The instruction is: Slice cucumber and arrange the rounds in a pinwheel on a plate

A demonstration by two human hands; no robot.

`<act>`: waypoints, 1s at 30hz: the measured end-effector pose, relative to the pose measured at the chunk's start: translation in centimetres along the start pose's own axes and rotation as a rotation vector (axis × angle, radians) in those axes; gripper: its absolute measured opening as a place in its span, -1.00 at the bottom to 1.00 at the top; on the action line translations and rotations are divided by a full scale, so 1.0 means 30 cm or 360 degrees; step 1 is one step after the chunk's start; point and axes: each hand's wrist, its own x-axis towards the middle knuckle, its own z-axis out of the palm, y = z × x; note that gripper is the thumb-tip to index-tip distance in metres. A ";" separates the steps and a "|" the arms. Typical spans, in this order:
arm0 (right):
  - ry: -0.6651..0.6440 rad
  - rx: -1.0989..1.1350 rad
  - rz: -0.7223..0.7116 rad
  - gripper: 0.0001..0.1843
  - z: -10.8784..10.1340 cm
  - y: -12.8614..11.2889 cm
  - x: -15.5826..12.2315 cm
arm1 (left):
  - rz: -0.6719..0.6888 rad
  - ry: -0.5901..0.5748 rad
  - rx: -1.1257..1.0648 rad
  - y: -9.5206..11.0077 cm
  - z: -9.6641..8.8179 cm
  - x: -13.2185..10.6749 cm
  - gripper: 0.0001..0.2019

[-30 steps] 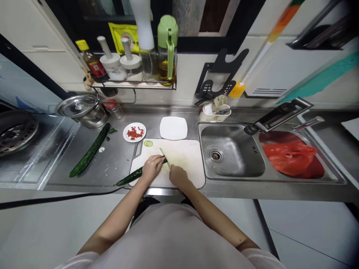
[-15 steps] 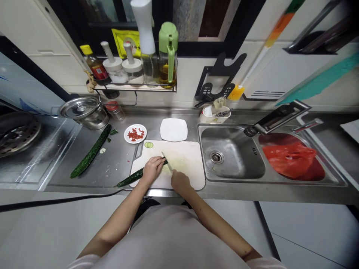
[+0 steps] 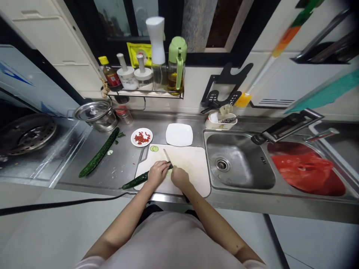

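Observation:
A white cutting board lies on the steel counter. Across its left side rests a dark green cucumber, slanting over the board's edge. My left hand is closed around this cucumber close to its right end. In my right hand, the fingers wrap round the handle of a knife. The blade points away from me and lies against the cucumber's cut end, just right of my left fingers. Two or so pale cucumber slices sit at the board's upper left corner.
Behind the board are a plate of chopped red pieces and a white square plate. Another cucumber lies left, near a lidded pot. The sink is at right, with a red plastic bag in its second basin.
The view has shifted, so everything sits a little lower and further right. My right hand and the knife have moved up and closer to my left hand, which still holds the cucumber.

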 end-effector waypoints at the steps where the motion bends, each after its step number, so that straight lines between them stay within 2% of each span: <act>1: 0.0004 0.0012 0.0000 -0.65 -0.007 -0.005 0.008 | 0.0003 0.0001 0.0000 -0.001 0.000 0.000 -0.79; 7: 0.0019 0.0075 0.0001 -0.67 -0.033 -0.010 0.029 | 0.0016 0.0004 0.0026 -0.003 0.000 0.000 -0.78; 15: 0.0024 0.0027 0.0008 -0.64 -0.015 -0.006 0.001 | 0.0015 -0.0031 0.0098 0.005 -0.008 0.001 -0.78; 22: 0.0009 0.0011 -0.0027 -0.67 -0.021 0.061 -0.044 | -0.0088 -0.0074 0.0109 0.018 -0.023 0.013 -0.78; 26: 0.0038 -0.0118 0.0034 -0.67 -0.038 0.109 -0.072 | -0.0188 0.0038 -0.0002 0.026 -0.034 0.017 -0.77; 30: 0.0146 -0.0209 0.0110 -0.65 -0.062 0.145 -0.099 | -0.0441 0.0300 -0.0183 0.023 -0.044 0.032 -0.74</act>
